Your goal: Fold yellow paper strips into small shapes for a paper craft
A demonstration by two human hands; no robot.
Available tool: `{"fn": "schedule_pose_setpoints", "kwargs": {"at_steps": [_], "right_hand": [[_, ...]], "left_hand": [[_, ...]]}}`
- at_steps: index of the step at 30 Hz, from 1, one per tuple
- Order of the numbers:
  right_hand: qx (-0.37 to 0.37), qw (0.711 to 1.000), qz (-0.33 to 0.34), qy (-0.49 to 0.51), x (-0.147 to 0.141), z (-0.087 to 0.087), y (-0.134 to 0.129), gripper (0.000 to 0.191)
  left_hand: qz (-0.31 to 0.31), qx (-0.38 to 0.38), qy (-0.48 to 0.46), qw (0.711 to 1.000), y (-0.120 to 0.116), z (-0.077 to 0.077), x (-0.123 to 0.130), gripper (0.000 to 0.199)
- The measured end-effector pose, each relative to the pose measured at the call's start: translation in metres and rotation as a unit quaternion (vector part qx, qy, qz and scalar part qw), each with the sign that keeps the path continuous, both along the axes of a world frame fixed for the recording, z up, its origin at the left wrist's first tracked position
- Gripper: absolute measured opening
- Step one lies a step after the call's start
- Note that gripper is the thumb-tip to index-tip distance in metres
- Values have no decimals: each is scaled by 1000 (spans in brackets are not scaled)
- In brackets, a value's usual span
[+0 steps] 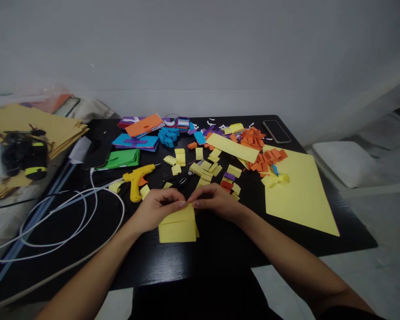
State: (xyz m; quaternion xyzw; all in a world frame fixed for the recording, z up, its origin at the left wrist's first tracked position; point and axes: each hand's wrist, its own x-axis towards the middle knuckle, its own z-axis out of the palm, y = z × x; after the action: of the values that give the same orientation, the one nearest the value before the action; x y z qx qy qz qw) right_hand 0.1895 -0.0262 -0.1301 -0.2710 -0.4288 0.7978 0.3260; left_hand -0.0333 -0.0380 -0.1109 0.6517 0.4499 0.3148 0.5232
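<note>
A folded piece of yellow paper (pixel 178 230) in several layers lies at the middle of the table's near side. My left hand (pixel 156 209) is closed on its upper part, thumb on top. At the paper's upper right corner, my right hand (pixel 216 202) pinches with thumb and forefinger, the tips meeting those of my left hand. Just beyond the hands are scissors (pixel 182 181), partly hidden, and small folded yellow paper pieces (pixel 205 171). Left of them lies a yellow glue gun (pixel 137 180).
Orange paper pieces (pixel 253 138), blue pieces (pixel 168 137) and green folded paper (pixel 122 158) lie farther back. A large yellow sheet (pixel 296 200) and a phone (pixel 276 131) are at right. White cable loops (pixel 123 209) cross the left side, near a black device (pixel 25 153).
</note>
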Motion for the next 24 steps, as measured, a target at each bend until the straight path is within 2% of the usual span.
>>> {"fn": "schedule_pose_setpoints", "kwargs": {"at_steps": [5, 13, 15, 18, 21, 24], "right_hand": [[10, 1000, 1, -3, -1, -1, 0, 18], [-46, 998, -37, 35, 1, -1, 2, 30], [-10, 999, -32, -4, 1, 2, 0, 34], [91, 991, -22, -100, -2, 6, -8, 33], [192, 961, -59, -188, -5, 8, -13, 29], [229, 942, -101, -225, -4, 8, -11, 26]], "left_hand": [[-5, 11, 9, 1000, 0, 0, -1, 26], [9, 0, 7, 1000, 4, -1, -1, 27], [12, 9, 15, 1000, 5, -1, -1, 26], [-2, 25, 29, 999, 5, -2, 0, 26], [-8, 36, 34, 999, 4, -3, 2, 25], [23, 19, 24, 999, 6, -3, 2, 26]]}}
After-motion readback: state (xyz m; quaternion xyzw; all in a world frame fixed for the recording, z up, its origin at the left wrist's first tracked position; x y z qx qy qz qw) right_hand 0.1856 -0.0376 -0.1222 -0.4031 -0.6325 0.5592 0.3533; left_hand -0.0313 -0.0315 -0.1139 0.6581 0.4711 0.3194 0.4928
